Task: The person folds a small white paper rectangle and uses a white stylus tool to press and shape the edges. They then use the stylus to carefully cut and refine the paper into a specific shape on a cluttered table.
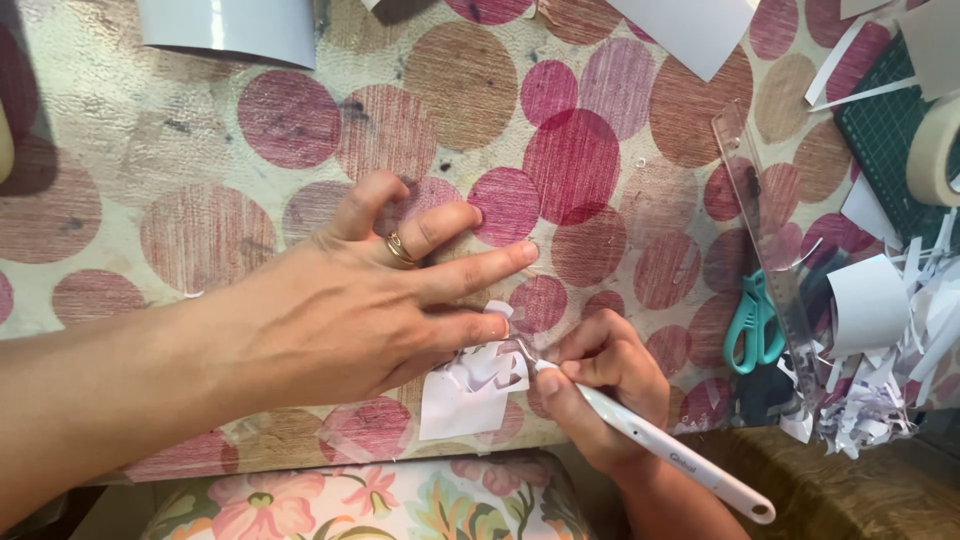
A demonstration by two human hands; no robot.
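A person's two bare hands work at the near edge of a bench point(200, 130) covered in a cloth patterned with large pink, red and brown circles. The left hand point(370, 300) lies flat, fingers spread apart, a gold ring point(398, 248) on one finger; its lower fingertips press down on a small piece of white paper point(465, 400) with cut-out shapes. The paper lies just under and below those fingertips, touching them, close to the bench's front edge. The right hand point(600, 385) has its grip closed around a white pen-shaped craft tool point(660, 445), held like a pencil, its metal tip touching the paper's upper right part, just beside the left fingertips. To the right lie a clear plastic ruler point(765, 230), teal-handled scissors point(752, 325) and a heap of white paper scraps point(880, 390). A green cutting mat point(880, 130) and a roll of tape point(935, 150) sit at the far right. A floral cushion point(370, 500) shows below the bench.
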